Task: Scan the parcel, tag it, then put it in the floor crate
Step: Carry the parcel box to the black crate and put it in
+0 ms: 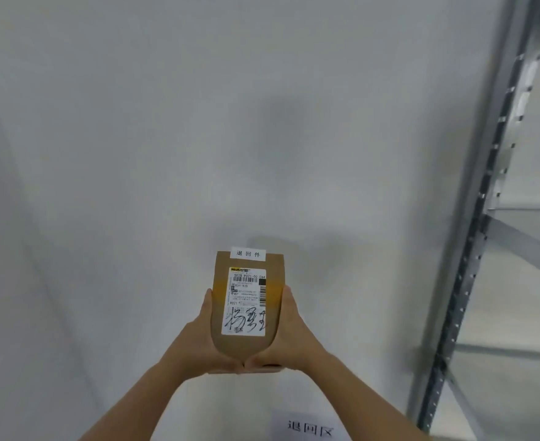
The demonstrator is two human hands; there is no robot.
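Observation:
A small brown cardboard parcel is held up in front of a white wall. Its top face carries a white shipping label with barcodes and black handwriting, and a small white tag with printed characters sticks to its far edge. My left hand grips the parcel's left side and my right hand grips its right side, with the heels of both palms meeting under the near end. No crate shows in the head view.
A grey metal shelving upright with punched holes rises along the right, with bare shelves behind it. A white paper sign with printed characters sits low on the wall. The white wall fills the left and middle.

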